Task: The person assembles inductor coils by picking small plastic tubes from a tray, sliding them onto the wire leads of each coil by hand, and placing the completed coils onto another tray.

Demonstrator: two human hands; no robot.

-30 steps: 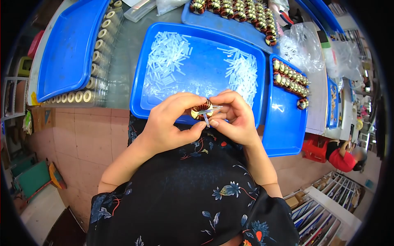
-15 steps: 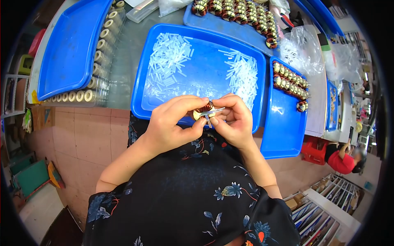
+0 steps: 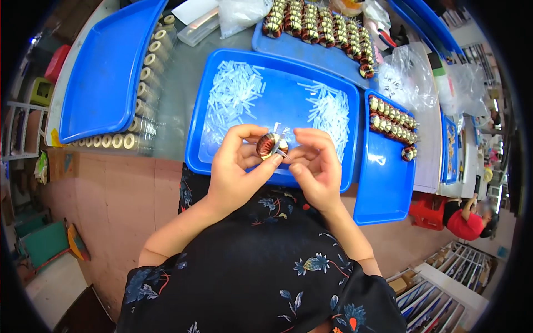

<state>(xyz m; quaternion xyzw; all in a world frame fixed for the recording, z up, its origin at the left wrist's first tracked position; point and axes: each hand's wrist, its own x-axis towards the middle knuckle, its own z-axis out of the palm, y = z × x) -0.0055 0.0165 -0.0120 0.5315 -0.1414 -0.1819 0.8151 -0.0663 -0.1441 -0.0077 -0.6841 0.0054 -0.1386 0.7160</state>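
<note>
My left hand (image 3: pixel 236 169) grips a toroidal coil (image 3: pixel 266 145) wound with copper-brown wire, its thumb and fingers on the ring. Wire leads and clear tube pieces stick out of the coil on the side facing my right hand (image 3: pixel 317 169). That hand is beside the coil with thumb and fingers apart; whether a fingertip touches a lead I cannot tell. Behind both hands lies a blue tray (image 3: pixel 277 61). In it are a left pile of short clear tubes (image 3: pixel 233 91) and a right pile of similar tubes (image 3: pixel 328 111).
Rows of finished-looking coils (image 3: pixel 322 25) fill a tray at the back. More coils (image 3: pixel 391 119) sit in a narrow blue tray (image 3: pixel 383 194) at right. At left, a blue tray (image 3: pixel 108 72) rests over pale rings (image 3: pixel 145 75). A person in red (image 3: pixel 466 225) is far right.
My right hand's fingers have spread and come off the coil. The coil has turned in my left hand, showing its wound face. The whole view has shifted slightly.
</note>
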